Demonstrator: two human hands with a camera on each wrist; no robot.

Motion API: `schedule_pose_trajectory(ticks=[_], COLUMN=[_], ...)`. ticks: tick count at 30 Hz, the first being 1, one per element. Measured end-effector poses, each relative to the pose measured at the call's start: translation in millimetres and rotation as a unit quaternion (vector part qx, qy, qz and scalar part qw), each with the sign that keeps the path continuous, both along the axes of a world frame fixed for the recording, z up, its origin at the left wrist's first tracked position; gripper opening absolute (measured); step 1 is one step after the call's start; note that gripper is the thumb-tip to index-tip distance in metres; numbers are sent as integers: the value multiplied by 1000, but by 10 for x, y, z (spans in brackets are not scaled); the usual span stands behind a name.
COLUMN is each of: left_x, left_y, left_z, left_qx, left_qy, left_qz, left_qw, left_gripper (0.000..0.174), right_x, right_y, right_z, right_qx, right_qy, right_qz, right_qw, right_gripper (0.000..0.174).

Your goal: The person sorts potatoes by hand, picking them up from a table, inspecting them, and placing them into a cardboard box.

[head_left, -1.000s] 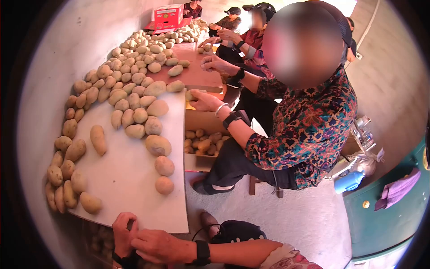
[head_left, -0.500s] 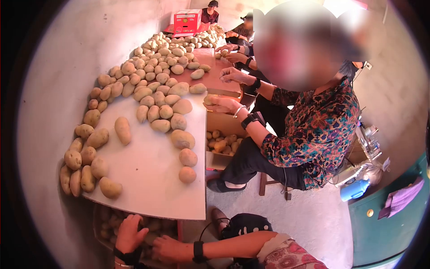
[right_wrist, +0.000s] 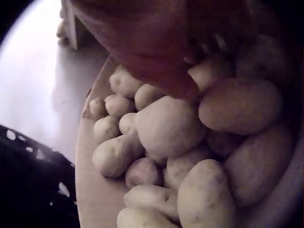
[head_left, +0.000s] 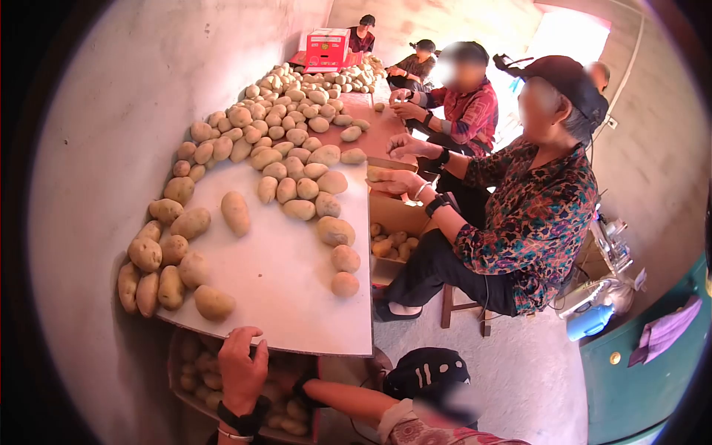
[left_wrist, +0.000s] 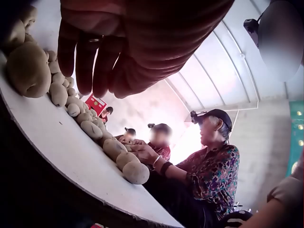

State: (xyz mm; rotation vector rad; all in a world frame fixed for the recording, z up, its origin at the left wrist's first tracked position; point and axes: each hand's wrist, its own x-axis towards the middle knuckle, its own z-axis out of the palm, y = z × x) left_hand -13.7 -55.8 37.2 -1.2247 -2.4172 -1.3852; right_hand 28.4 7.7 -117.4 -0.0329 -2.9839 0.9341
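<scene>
My left hand (head_left: 243, 371) is at the near edge of the white board (head_left: 297, 297), its fingers slightly bent and holding nothing. In the left wrist view the same hand (left_wrist: 128, 47) hangs above the board with its fingers loosely extended. My right hand reaches down into a box of potatoes (head_left: 295, 409) below the board; only its wrist shows in the head view. The right wrist view has this hand (right_wrist: 147, 42) over the potatoes (right_wrist: 171, 126), thumb down against them, with the fingertips in shadow. Whether it holds one is unclear.
Potatoes (head_left: 213, 302) line the board's left side, and more are heaped toward the back near a red box (head_left: 327, 50). A person in a patterned shirt (head_left: 530, 222) sits at the right, with others behind. A cardboard box (head_left: 397, 215) stands below the table.
My hands have parted. The left has risen to the board's edge, while the right has gone down into the box below. The head view has shifted, so the board appears further right.
</scene>
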Motion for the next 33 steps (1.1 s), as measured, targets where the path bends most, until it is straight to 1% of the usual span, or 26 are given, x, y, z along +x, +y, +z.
schedule_pose_trajectory(ticks=[3, 4, 5, 7, 10, 12, 17, 21, 26, 29, 31, 32, 33], left_x=[-26, -44, -62, -73, -70, -87, -112, -173, -148, -107, -110, -101, -81], left_y=[-15, -12, -22, -16, 0, -7, -16, -9, -8, -55, -58, -57, -50], left_z=[8, -6, -33, -20, -19, -34, -104, -92, -27, -10, 4, 5, 2], left_qx=[-12, -8, -9, -9, -13, -18, -11, -11, -3, -4, 1, 8, 13], left_qy=[-15, -17, -2, 17, -13, -22, -4, -9, -12, -15, -16, -12, -8], left_qz=[1, -11, -3, -2, -2, -1, -13, -12, -19, -20, -20, -13, -9], left_qw=[1000, 1000, 1000, 1000, 1000, 1000, 1000, 1000, 1000, 1000, 1000, 1000, 1000], left_gripper=[17, 17, 16, 16, 16, 15, 15, 15, 16, 16, 16, 15, 15], right_x=[-180, -274, -322, -339, -349, -352, -409, -551, -451, -405, -466, -386, -402], right_y=[-121, -181, -214, -89, -101, -38, 135, -13, 24, -166, -150, -203, -60], right_z=[-30, -74, -111, -58, 8, 43, 245, 247, 268, 156, 198, 153, 275], right_qx=[-10, -7, -3, -1, -3, -11, -18, -23, -35, -44, -43, -43, -44], right_qy=[-28, -36, -46, -56, -77, -91, -120, -143, -172, -190, -201, -210, -219], right_qz=[-8, -20, -37, -61, -71, -72, -77, -80, -82, -76, -73, -74, -77], right_qw=[1000, 999, 998, 997, 995, 993, 990, 986, 981, 978, 976, 974, 972], right_gripper=[35, 35, 35, 35, 35, 36, 37, 38, 39, 40, 40, 41, 41])
